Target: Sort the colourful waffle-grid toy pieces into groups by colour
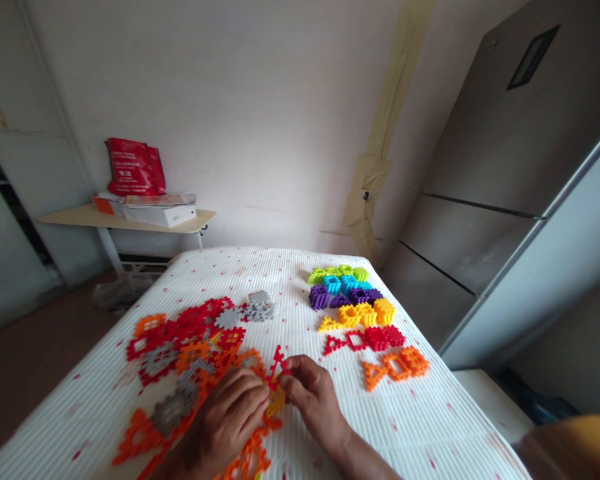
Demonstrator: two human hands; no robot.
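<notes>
Between my hands, a red interlocking plastic toy piece [278, 361] with notched edges stands tilted above the table. My right hand [314, 395] pinches its right side between thumb and fingers. The curled fingers of my left hand [234, 412] close on its lower left end, where the thumb is hidden. Just below the fingertips is a yellow toy piece [276, 402]; whether it is joined to the red one I cannot tell. Under and beside my left hand spread loose orange pieces [139, 437], grey pieces [173, 412] and red pieces [193, 321].
To the right, pieces stand in rows by colour: green [337, 274], blue [349, 285], purple [320, 297], yellow [366, 313], red [384, 338] and orange [405, 364]. A ribbed white cloth [380, 427] covers the table. A refrigerator [480, 180] stands at the right; a side table [80, 217] stands back left.
</notes>
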